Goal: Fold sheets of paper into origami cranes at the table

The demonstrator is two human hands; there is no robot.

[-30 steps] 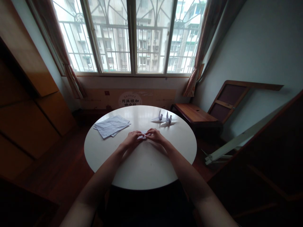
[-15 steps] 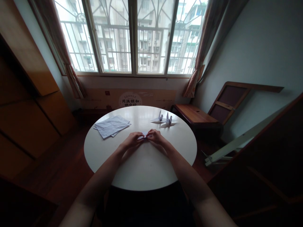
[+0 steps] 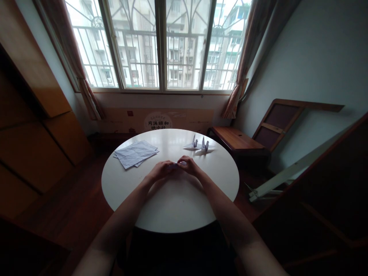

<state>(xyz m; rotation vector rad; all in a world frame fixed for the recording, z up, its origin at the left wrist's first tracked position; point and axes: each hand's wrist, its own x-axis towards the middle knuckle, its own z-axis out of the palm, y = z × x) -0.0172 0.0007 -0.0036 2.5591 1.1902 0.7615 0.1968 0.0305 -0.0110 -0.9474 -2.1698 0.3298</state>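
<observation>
Between my two hands, over the middle of the round white table (image 3: 172, 207), is a small piece of folded paper (image 3: 173, 166), mostly covered by fingers. My left hand (image 3: 161, 170) is closed on its left side. The thumb and fingers of my right hand (image 3: 187, 165) pinch its right end. Two folded paper cranes (image 3: 205, 145) stand beyond my right hand. A stack of creased paper sheets (image 3: 136, 154) lies to the far left of my left hand.
A low wooden bench (image 3: 237, 138) stands past the table's right edge, with a wooden frame (image 3: 277, 124) leaning by the wall. A printed cardboard panel (image 3: 115, 119) is under the window. Wooden cabinets (image 3: 59, 134) line the left side.
The folded paper has tilted and shows less of its pale face now. My right hand has risen slightly at the fingers; the cranes and the sheets are unmoved.
</observation>
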